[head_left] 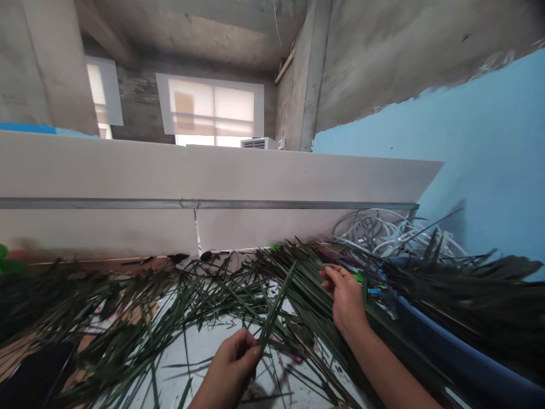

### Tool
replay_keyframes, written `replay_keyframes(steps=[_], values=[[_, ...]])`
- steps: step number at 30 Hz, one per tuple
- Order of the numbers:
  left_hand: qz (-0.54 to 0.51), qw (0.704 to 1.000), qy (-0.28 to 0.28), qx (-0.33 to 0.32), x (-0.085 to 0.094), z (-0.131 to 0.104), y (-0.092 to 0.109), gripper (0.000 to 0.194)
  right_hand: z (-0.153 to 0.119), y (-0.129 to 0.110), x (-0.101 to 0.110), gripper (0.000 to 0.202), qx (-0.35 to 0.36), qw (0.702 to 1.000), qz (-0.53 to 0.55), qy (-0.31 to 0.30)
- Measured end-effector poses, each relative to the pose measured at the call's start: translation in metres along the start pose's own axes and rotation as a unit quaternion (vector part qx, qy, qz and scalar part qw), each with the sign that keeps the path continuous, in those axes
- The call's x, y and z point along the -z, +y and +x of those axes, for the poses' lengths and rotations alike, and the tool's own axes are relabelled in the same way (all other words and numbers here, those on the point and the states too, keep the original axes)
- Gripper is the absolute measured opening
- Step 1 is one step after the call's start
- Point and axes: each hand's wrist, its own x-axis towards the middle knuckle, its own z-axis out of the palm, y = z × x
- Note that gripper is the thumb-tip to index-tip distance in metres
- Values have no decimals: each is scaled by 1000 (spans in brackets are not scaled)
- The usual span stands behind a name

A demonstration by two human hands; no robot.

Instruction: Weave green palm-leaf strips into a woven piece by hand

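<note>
My left hand [236,360] is closed, thumb against the fingers, on the lower end of a long green leaf strip [277,307]. The strip slants up and to the right, its pointed tip free. Further right, my right hand [347,298] is raised over a thick bundle of long dark green leaves [304,284]. Its fingers are curled together at the tips; whether anything thin is between them cannot be made out. Many cut leaf strips [200,301] lie scattered in an arc on the white tabletop [187,343] beyond and left of my left hand.
A blue tub [447,335] heaped with dark leaves stands at the right. Behind it lie coils of pale strapping [374,230]. A white panel [272,176] crosses the back. A dark flat object [38,372] lies at lower left, and a bright green thing [8,264] at the left edge.
</note>
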Motion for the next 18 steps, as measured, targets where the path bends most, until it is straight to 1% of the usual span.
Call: replay_keyframes(steps=[2,4,6,8,10,11,13,18], values=[[-36,999,28,-11,1,2,-3,42,-9,1,-5,37,-43,998,-5,-48],[-68,997,42,-20,2,4,-2,44,-27,5,-16,38,-95,988,-19,-122],[-78,996,40,-9,2,2,2,46,-51,9,-28,34,-146,967,-36,-204],[-77,996,44,1,2,-1,9,48,-73,13,-37,28,-184,937,-45,-292],[-76,996,49,-4,0,-4,15,46,-89,16,-42,23,-191,917,-42,-347],[-76,996,49,-8,0,-6,17,44,-94,17,-43,20,-189,913,-40,-360],[-72,996,50,-14,-1,-8,19,41,-98,20,-43,15,-181,911,-42,-368],[-54,997,53,-25,-3,-10,16,29,-96,24,-43,9,-166,914,-59,-366]])
